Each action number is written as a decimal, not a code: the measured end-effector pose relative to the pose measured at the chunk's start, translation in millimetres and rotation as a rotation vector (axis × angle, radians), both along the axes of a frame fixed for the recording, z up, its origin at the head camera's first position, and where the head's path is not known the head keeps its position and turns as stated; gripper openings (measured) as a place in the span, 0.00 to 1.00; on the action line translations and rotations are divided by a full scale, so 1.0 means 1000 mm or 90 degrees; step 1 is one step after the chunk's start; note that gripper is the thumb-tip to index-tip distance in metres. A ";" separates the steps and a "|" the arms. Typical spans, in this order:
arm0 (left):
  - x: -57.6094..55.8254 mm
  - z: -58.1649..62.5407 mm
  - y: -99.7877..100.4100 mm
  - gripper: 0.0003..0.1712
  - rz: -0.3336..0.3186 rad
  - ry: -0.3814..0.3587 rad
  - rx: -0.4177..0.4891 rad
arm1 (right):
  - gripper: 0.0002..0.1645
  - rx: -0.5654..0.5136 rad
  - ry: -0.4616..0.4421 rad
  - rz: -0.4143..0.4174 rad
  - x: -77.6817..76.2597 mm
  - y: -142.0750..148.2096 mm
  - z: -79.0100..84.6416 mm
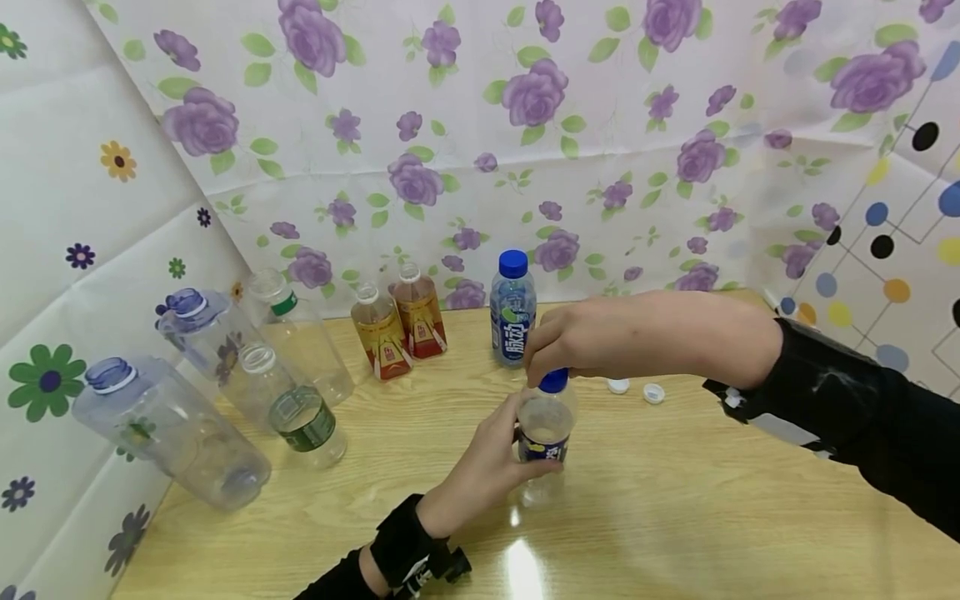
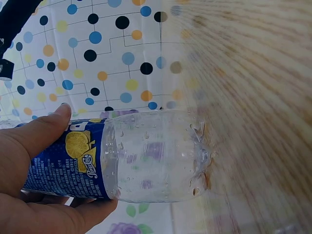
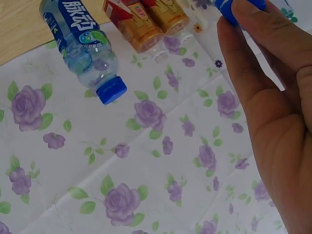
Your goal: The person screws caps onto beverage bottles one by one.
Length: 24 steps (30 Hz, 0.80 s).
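Note:
A clear plastic bottle [image 1: 546,417] with a dark blue lemon-print label stands upright on the wooden table. My left hand [image 1: 491,457] grips it around the label, thumb and fingers on opposite sides. In the left wrist view, droplets dot the transparent lower part of the bottle [image 2: 151,156]. From above, my right hand [image 1: 592,337] pinches the blue cap [image 1: 553,382] at the bottle's neck between thumb and fingers. The right wrist view shows that blue cap [image 3: 228,11] at its top edge. Just behind the hands stands a blue-labelled drink bottle [image 1: 513,312] with its cap on.
Two white caps [image 1: 654,393] lie on the table [image 1: 675,500] right of the bottle. Two small yellow-and-red-labelled bottles [image 1: 382,333] stand at the back. On the left are several capless clear bottles, among them a large bluish one [image 1: 172,433] and a green-labelled one [image 1: 303,417]. Flowered sheets [image 1: 420,100] hang behind.

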State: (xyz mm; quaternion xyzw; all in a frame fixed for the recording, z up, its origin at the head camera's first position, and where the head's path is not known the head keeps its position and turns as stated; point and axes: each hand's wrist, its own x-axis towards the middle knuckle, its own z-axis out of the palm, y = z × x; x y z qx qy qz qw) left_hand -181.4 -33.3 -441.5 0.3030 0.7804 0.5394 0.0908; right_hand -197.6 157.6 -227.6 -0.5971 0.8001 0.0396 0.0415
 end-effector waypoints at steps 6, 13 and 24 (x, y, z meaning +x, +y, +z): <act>0.000 0.002 0.000 0.54 -0.001 -0.016 0.000 | 0.16 -0.018 0.012 -0.004 -0.001 -0.001 -0.002; 0.000 0.001 -0.002 0.53 0.002 -0.016 -0.002 | 0.15 -0.010 0.011 -0.030 0.001 -0.005 -0.002; 0.000 0.001 -0.001 0.53 -0.002 -0.013 0.002 | 0.27 0.003 0.051 0.013 0.001 0.002 -0.005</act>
